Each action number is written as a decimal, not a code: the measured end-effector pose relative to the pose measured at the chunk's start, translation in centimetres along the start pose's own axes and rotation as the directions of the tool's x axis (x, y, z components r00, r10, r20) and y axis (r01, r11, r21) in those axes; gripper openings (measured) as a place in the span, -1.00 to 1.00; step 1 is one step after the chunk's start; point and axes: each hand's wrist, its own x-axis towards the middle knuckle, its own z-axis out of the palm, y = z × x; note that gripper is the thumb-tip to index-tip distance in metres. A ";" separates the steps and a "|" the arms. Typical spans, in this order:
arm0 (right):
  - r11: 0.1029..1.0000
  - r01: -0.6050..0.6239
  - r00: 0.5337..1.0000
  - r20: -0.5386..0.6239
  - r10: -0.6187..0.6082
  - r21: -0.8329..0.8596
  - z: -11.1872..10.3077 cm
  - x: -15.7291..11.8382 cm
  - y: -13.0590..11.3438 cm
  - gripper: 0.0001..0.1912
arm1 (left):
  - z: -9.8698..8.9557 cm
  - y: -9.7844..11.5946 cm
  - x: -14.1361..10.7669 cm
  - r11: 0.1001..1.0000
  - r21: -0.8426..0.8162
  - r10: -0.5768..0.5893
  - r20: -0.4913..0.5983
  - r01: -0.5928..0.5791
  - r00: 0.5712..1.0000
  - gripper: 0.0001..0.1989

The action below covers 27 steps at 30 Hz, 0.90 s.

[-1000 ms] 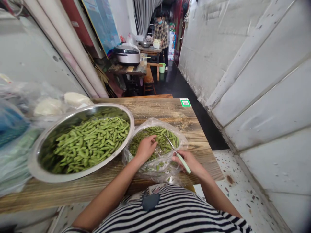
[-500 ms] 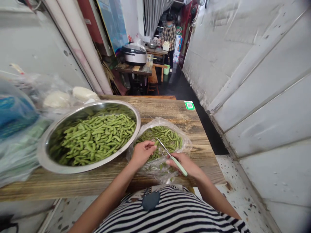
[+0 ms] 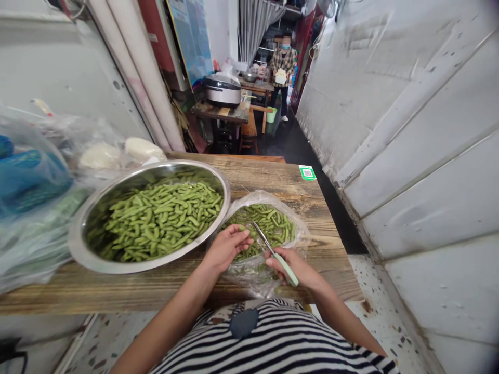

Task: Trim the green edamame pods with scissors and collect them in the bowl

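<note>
My right hand (image 3: pixel 290 266) is closed around a pair of scissors (image 3: pixel 286 268) with pale green handles. Their metal blades look nearly together and point up and left, over the plastic bag. My left hand (image 3: pixel 229 246) pinches a green edamame pod (image 3: pixel 241 227), partly hidden by the fingers, just left of the blade tips. Under both hands lies an opened clear plastic bag (image 3: pixel 300 228) with more edamame pods (image 3: pixel 273 218) in it. To the left stands a wide steel basin (image 3: pixel 88 259) holding a large heap of edamame pods (image 3: pixel 163 223).
The wooden table (image 3: pixel 327 249) carries clear and blue plastic bags (image 3: pixel 27 182) at the left and a green QR code card (image 3: pixel 307 172) at the far right corner. Beyond are a rice cooker (image 3: pixel 222 91) on another table and a person (image 3: pixel 283 67) holding a white container.
My left hand has drawn slightly away from the blade tips, and the pod there has shifted with the fingers. The person in the background has stepped forward. The view has shifted a little.
</note>
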 end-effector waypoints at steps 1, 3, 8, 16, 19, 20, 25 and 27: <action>1.000 0.012 1.000 0.015 -0.011 -0.012 0.0 -0.1 0.1 -0.60 | 0.0 0.0 0.1 1.000 -0.029 0.006 -0.008 -0.006 1.000 -0.66; 0.999 0.029 0.999 0.028 -0.028 -0.033 -0.1 -0.3 0.3 -0.60 | 0.1 -0.2 0.2 0.998 -0.062 0.021 -0.031 -0.023 0.999 -0.70; 0.998 0.036 0.999 0.016 -0.035 -0.057 -0.2 -0.5 0.4 -0.60 | 0.4 -0.5 0.3 0.997 -0.060 0.034 -0.059 -0.038 0.998 -0.74; 0.999 -0.002 1.000 0.005 0.002 -0.042 -0.2 -1.0 -0.6 -0.61 | 0.6 -0.1 0.1 0.999 -0.009 0.047 -0.084 -0.048 0.995 -0.67; 0.999 -0.005 1.000 -0.015 0.005 -0.034 -0.2 -1.0 -0.6 -0.60 | 1.0 -0.2 -0.2 0.998 0.021 0.057 -0.087 -0.055 0.995 -0.64; 0.999 -0.004 1.000 -0.021 0.003 -0.032 -0.2 -0.9 -0.6 -0.59 | 1.1 -0.2 -0.5 0.997 0.047 0.070 -0.089 -0.066 0.994 -0.64; 0.998 -0.004 0.994 -0.107 -0.002 -0.056 -1.5 -0.8 -0.4 -0.57 | 0.9 2.6 -3.4 0.848 0.413 0.429 -0.170 -0.331 0.887 -0.70; 0.996 -0.016 0.988 -0.156 0.003 -0.085 -2.3 -0.9 -0.1 -0.55 | 0.0 5.3 -4.4 0.618 0.654 0.733 -0.277 -0.437 0.621 -0.73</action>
